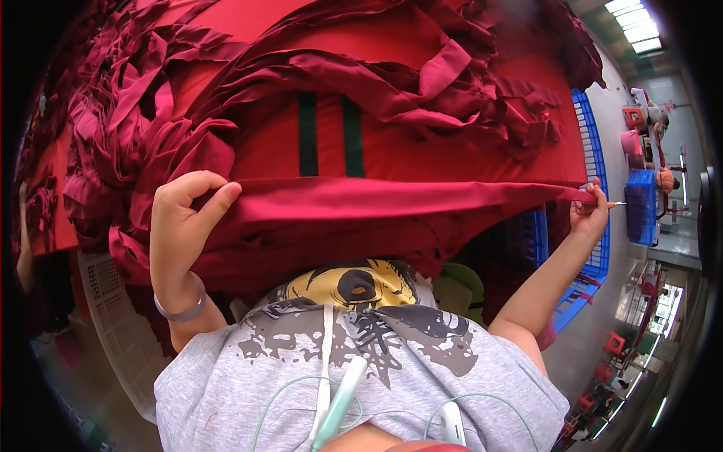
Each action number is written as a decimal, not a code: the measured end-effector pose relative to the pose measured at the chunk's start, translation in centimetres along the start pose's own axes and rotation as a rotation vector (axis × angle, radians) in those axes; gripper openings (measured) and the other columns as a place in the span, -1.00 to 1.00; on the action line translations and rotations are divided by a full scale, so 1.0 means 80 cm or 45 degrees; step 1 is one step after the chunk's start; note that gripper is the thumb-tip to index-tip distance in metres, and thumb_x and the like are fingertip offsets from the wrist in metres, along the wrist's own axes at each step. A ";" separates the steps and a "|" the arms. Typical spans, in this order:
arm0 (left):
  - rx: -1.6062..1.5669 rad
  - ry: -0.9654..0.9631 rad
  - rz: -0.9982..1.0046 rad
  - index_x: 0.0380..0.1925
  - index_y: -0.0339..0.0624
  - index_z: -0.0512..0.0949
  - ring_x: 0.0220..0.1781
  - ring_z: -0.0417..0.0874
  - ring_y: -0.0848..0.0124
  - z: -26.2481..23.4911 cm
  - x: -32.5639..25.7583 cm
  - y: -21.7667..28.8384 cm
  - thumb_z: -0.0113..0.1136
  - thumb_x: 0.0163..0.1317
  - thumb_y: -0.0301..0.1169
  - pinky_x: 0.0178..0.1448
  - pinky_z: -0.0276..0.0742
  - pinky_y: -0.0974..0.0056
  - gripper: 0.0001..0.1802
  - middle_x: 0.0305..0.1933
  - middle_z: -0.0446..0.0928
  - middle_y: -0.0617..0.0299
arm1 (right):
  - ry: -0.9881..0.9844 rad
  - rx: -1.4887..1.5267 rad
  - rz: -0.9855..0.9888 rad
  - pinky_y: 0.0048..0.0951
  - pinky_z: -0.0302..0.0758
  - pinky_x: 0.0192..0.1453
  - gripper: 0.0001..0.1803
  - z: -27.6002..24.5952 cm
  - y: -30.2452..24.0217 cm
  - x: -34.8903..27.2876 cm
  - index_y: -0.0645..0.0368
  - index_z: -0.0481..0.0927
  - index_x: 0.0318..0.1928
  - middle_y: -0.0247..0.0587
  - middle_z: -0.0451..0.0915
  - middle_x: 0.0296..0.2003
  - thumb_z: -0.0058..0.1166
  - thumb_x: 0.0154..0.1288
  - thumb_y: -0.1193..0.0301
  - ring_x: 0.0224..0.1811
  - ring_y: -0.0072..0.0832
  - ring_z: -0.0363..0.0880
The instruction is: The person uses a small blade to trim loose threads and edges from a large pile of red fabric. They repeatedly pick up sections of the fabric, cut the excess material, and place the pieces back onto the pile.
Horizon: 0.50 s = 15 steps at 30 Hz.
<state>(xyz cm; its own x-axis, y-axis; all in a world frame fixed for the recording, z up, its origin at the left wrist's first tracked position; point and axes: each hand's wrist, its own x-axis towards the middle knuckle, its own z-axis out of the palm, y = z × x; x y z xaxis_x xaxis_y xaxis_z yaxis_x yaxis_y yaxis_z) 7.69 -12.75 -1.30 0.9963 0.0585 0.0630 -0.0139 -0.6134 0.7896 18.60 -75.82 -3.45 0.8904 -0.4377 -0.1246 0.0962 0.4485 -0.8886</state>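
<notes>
A long dark red fabric strip point(392, 198) is stretched sideways across my front. My left hand point(184, 215) pinches its left end between thumb and fingers. Far to the right, my right hand point(590, 215) grips the other end. A thin tool with a pale pointed tip point(616, 204) sticks out from that hand; its kind is too small to make out. Below the strip, more dark red fabric point(324, 237) hangs over the table's near edge. A heap of crumpled fabric strips point(151, 143) lies just beyond my left hand.
The table has a red cover point(407, 151) with two dark green bands point(308, 135). More strips point(376, 83) sprawl over its far part. Blue crates point(590, 135) stand along the right side, and a white perforated basket point(113, 309) is at lower left. People work in the right background.
</notes>
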 end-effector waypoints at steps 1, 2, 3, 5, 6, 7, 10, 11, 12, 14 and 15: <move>0.111 0.051 -0.005 -0.43 -0.32 0.62 -0.47 0.58 0.40 0.007 0.003 0.007 0.30 0.13 -0.41 -0.33 0.44 0.35 -0.84 -0.50 0.58 0.13 | 0.061 -0.061 0.038 -0.50 0.32 -0.49 -0.84 -0.012 -0.007 0.021 0.16 0.55 -0.14 -0.27 0.60 -0.33 0.07 0.26 0.45 -0.45 -0.52 0.47; 0.223 0.101 -0.010 -0.43 -0.30 0.62 -0.47 0.60 0.34 0.013 0.006 0.012 0.29 0.14 -0.38 -0.32 0.46 0.31 -0.83 -0.49 0.58 0.10 | 0.123 -0.122 0.075 -0.46 0.37 -0.42 -0.84 -0.025 -0.013 0.044 0.10 0.58 -0.15 -0.30 0.62 -0.28 0.09 0.26 0.42 -0.35 -0.50 0.53; 0.351 0.155 -0.005 -0.43 -0.28 0.61 -0.44 0.60 0.28 0.020 0.007 0.011 0.28 0.14 -0.35 -0.31 0.46 0.27 -0.81 -0.47 0.58 0.10 | 0.180 -0.179 0.116 -0.42 0.42 -0.35 -0.85 -0.028 -0.011 0.065 0.05 0.60 -0.16 -0.32 0.64 -0.22 0.11 0.26 0.38 -0.25 -0.49 0.58; 0.601 0.264 0.010 -0.44 -0.23 0.60 -0.39 0.60 0.16 0.037 0.007 0.004 0.26 0.15 -0.28 -0.29 0.48 0.19 -0.78 -0.43 0.58 0.08 | 0.479 -0.174 0.090 -0.31 0.50 -0.20 -0.88 -0.004 0.002 0.092 -0.03 0.64 -0.23 -0.39 0.67 -0.26 0.13 0.23 0.32 -0.26 -0.44 0.61; 0.659 0.244 -0.013 -0.43 -0.19 0.57 -0.35 0.61 0.12 0.042 0.007 0.006 0.24 0.17 -0.25 -0.30 0.48 0.13 -0.78 -0.39 0.59 0.13 | 0.505 -0.196 0.106 -0.32 0.52 -0.18 -0.88 -0.008 0.004 0.109 -0.03 0.64 -0.23 -0.39 0.68 -0.28 0.14 0.22 0.33 -0.28 -0.43 0.62; 0.706 0.247 0.000 -0.43 -0.18 0.57 -0.35 0.61 0.12 0.044 0.007 0.004 0.24 0.17 -0.26 -0.30 0.48 0.13 -0.79 -0.39 0.59 0.14 | 0.532 -0.218 0.122 -0.32 0.53 -0.17 -0.87 -0.015 0.005 0.126 -0.03 0.64 -0.23 -0.38 0.68 -0.30 0.15 0.21 0.34 -0.30 -0.41 0.63; 0.822 0.231 0.015 -0.43 -0.13 0.56 -0.37 0.62 0.14 0.052 0.008 -0.002 0.23 0.16 -0.29 -0.32 0.49 0.13 -0.84 -0.40 0.59 0.18 | 0.509 -0.558 0.217 -0.50 0.35 -0.60 -0.90 -0.049 0.014 0.172 -0.04 0.53 -0.39 -0.45 0.53 -0.55 0.19 0.19 0.31 -0.66 -0.47 0.43; 0.829 0.223 0.020 -0.43 -0.13 0.56 -0.37 0.62 0.14 0.052 0.009 -0.003 0.23 0.16 -0.29 -0.33 0.49 0.13 -0.84 -0.41 0.58 0.18 | 0.509 -0.682 0.236 -0.53 0.29 -0.68 -0.87 -0.062 0.013 0.181 -0.05 0.50 -0.43 -0.47 0.49 -0.59 0.20 0.18 0.31 -0.72 -0.49 0.37; 0.852 0.221 0.012 -0.43 -0.13 0.56 -0.38 0.62 0.14 0.052 0.008 -0.004 0.24 0.16 -0.29 -0.33 0.49 0.13 -0.84 -0.41 0.58 0.19 | 0.488 -0.673 0.204 -0.58 0.12 -0.77 -0.77 -0.042 0.022 0.171 -0.08 0.40 -0.48 -0.51 0.35 -0.69 0.20 0.20 0.29 -0.77 -0.55 0.25; 0.898 0.222 -0.010 -0.43 -0.12 0.56 -0.38 0.62 0.14 0.051 0.005 -0.003 0.24 0.16 -0.29 -0.33 0.49 0.13 -0.84 -0.41 0.58 0.19 | 0.501 -0.721 0.259 -0.54 0.08 -0.75 -0.80 -0.046 0.031 0.194 -0.08 0.41 -0.47 -0.50 0.33 -0.70 0.18 0.21 0.33 -0.77 -0.56 0.24; 0.900 0.215 -0.005 -0.43 -0.12 0.56 -0.38 0.62 0.15 0.051 0.006 -0.003 0.24 0.16 -0.30 -0.33 0.49 0.13 -0.85 -0.41 0.58 0.20 | 0.532 -0.748 0.271 -0.52 0.06 -0.74 -0.81 -0.062 0.019 0.204 -0.08 0.41 -0.47 -0.49 0.33 -0.71 0.17 0.22 0.35 -0.77 -0.56 0.24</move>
<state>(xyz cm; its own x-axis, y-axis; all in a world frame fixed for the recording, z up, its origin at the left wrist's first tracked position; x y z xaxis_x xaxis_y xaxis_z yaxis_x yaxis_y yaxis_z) 8.52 -15.81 -3.92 0.9688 0.1472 0.1995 0.1043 -0.9720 0.2107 31.07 -86.17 -9.07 0.6092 -0.6996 -0.3735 -0.4168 0.1182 -0.9013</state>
